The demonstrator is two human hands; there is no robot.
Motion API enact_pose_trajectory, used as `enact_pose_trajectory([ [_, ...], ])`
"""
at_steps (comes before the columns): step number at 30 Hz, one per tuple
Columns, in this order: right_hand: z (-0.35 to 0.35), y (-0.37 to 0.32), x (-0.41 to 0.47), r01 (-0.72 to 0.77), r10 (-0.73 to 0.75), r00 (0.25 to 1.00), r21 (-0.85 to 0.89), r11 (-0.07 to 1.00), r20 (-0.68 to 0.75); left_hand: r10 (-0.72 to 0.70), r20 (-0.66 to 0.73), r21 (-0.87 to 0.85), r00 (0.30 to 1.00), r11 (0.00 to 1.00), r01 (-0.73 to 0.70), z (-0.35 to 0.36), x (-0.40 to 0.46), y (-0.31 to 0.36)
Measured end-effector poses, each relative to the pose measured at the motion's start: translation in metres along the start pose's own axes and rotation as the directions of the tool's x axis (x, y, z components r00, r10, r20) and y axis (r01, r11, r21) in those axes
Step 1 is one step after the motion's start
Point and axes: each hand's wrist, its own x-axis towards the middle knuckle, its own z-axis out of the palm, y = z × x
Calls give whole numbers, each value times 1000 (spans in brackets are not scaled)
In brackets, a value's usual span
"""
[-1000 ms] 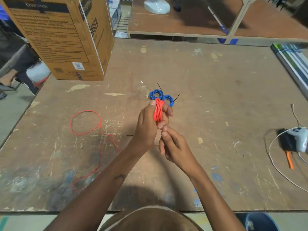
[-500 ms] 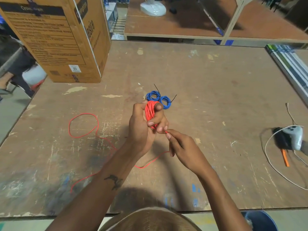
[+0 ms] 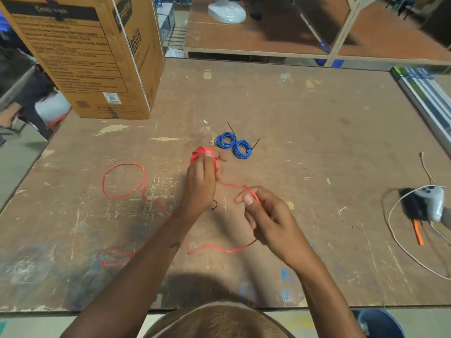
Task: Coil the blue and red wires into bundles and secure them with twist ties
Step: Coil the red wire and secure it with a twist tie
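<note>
the red wire coil [image 3: 202, 153] is gripped in the curled left hand [image 3: 200, 181] just beside the two tied blue bundles [image 3: 233, 144], likely so the loops are kept together. the loose strand [image 3: 231, 185] is pinched taut by the right hand [image 3: 266, 215]; slack is trailed over the desk [image 3: 317, 132]. no containers are used.

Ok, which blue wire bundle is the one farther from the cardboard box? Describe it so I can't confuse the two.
Start at the big cardboard box at the table's far left corner and look right toward the middle, just beyond the left hand gripping the red coil. Two blue coils lie there touching; yours is the right-hand blue coil, nearer the viewer, its black tie pointing right.
</note>
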Motion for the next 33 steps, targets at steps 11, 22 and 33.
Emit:
enact_pose_trajectory([
  [11,-58,-14,63,98,-201,939,-341,935,-280,-137,527,120,839,989,86,-7,-59,17],
  [22,16,72,34,31,-31,999,-98,995,-5,-42,558,-509,829,772,381,-10,-47,72],
  [33,15,12,-6,-107,106,994,79,991,16,244,196,285,950,913,-293,2,-21,25],
])
